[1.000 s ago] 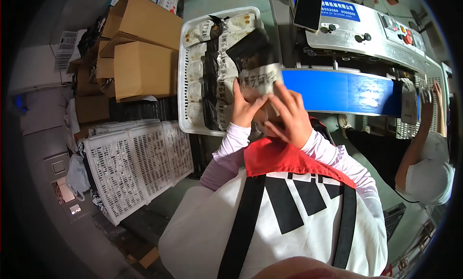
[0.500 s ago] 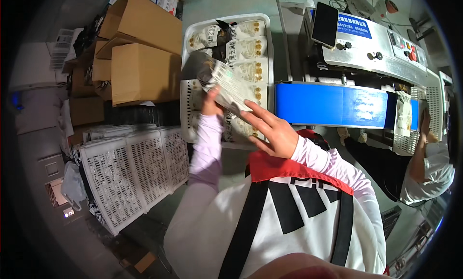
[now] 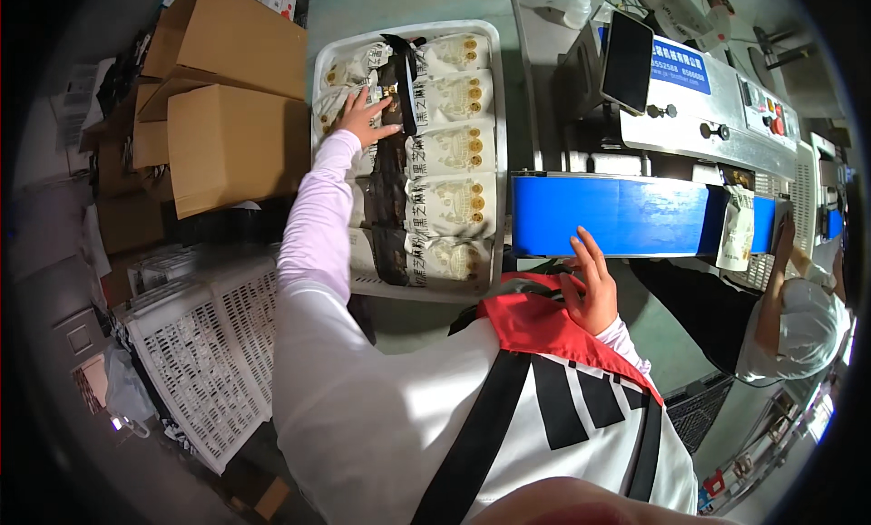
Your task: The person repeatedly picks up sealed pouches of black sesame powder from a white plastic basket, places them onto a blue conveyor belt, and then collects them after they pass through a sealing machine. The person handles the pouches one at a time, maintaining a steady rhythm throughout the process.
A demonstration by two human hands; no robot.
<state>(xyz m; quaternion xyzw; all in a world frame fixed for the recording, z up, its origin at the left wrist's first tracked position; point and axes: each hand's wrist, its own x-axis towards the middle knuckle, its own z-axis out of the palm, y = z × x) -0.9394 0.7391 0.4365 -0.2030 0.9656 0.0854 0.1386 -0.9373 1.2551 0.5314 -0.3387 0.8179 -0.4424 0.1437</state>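
Note:
Several cream-and-black pouches (image 3: 458, 153) with gold round marks lie in rows in a white crate (image 3: 498, 117). Their dark ends meet along the crate's middle. My left hand (image 3: 363, 118) rests with spread fingers on a pouch (image 3: 332, 106) in the left row, its fingertips reaching toward the dark strip. My right hand (image 3: 594, 289) is raised, empty, with fingers stretched out, just in front of the blue conveyor belt (image 3: 617, 212) and apart from the crate.
A metal sealing machine (image 3: 708, 130) stands behind the belt, with a black phone (image 3: 628, 62) propped on it. Another pouch (image 3: 737, 230) is upright at the belt's right end, near another person's hand (image 3: 784, 242). Cardboard boxes (image 3: 238, 148) and white perforated crates (image 3: 195, 371) stand at left.
The pouch both hands held over the crate is now down in it. My left hand has moved farther back onto the left row; my right hand has let go and drawn right toward the belt.

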